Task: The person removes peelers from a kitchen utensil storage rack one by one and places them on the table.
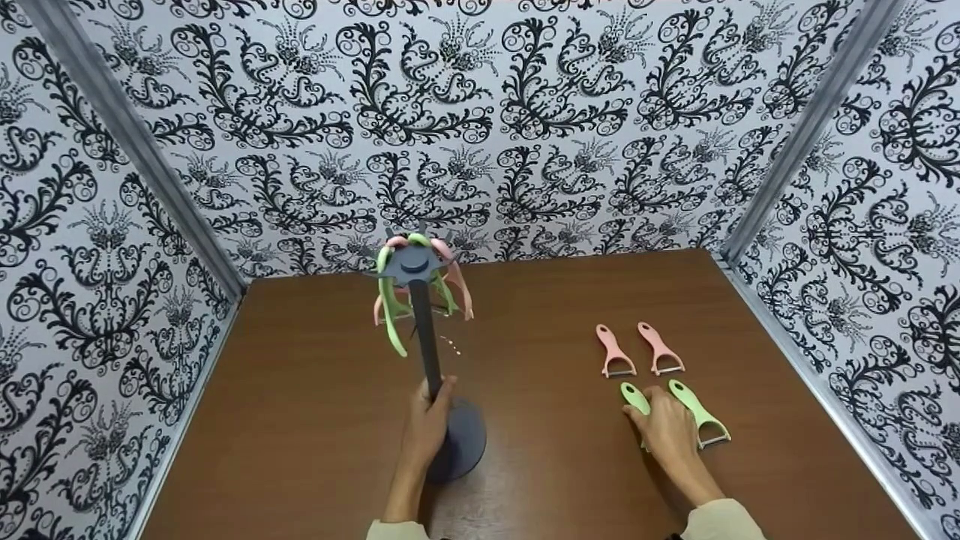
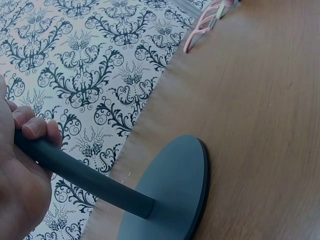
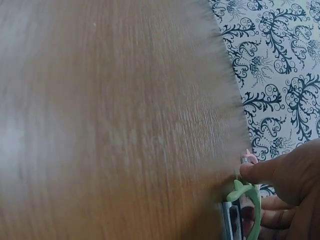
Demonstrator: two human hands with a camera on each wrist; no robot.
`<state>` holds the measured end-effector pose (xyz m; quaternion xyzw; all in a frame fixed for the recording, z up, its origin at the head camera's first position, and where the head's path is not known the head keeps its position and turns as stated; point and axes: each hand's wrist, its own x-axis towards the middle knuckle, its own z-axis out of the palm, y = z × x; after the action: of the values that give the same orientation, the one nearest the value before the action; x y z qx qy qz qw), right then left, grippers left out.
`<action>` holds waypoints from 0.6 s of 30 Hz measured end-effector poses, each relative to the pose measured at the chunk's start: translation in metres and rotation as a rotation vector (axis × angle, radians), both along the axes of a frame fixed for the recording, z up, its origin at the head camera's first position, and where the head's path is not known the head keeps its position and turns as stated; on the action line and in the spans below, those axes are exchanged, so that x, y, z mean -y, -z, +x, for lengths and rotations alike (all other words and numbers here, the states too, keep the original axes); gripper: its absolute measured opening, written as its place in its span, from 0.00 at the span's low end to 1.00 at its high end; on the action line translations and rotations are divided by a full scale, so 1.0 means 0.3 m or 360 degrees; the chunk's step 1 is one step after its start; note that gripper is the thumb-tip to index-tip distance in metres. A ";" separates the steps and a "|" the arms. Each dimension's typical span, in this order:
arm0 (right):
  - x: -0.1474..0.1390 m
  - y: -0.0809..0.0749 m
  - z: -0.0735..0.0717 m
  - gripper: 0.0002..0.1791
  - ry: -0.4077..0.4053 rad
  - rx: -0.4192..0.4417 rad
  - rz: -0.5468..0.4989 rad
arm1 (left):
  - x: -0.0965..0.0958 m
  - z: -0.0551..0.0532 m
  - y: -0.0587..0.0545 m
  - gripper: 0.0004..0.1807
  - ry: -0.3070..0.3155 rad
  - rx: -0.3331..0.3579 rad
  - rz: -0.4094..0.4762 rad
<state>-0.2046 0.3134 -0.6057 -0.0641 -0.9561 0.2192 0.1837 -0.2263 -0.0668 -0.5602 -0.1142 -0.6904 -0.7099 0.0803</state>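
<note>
My left hand (image 1: 427,426) grips the pole of a dark grey stand (image 1: 425,337), fingers curled round it above the round base (image 2: 172,185). Several pink and green peelers hang from the hooks at the stand's top, among them a green peeler (image 1: 392,319) and a pink peeler (image 1: 460,289). To the right, my right hand (image 1: 670,427) pinches the left of two green peelers (image 1: 634,397) lying on the table and covers its lower part. In the right wrist view, thumb and fingers are about this green peeler (image 3: 255,210). The other green peeler (image 1: 694,405) lies just right of the hand.
Two pink peelers, a left one (image 1: 612,349) and a right one (image 1: 657,346), lie behind the right hand. The brown wooden table (image 1: 315,390) is bounded by patterned walls (image 1: 480,135) at the back and both sides.
</note>
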 end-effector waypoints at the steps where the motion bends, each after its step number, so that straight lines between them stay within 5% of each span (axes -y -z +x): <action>1: 0.002 -0.002 0.002 0.23 -0.0001 -0.0030 0.0009 | 0.000 0.000 -0.001 0.15 0.0004 0.0003 -0.0002; 10: 0.033 -0.077 0.010 0.18 -0.0019 -0.0143 -0.0136 | -0.002 -0.003 -0.009 0.18 -0.0031 0.0002 -0.0018; 18: 0.107 -0.221 0.002 0.14 -0.0082 -0.0125 -0.0368 | -0.011 0.040 -0.095 0.20 -0.0060 0.0057 -0.0014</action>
<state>-0.2039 0.2814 -0.5394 -0.0515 -0.9178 0.3350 0.2068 -0.2142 -0.0636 -0.5318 -0.0886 -0.6968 -0.7072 0.0808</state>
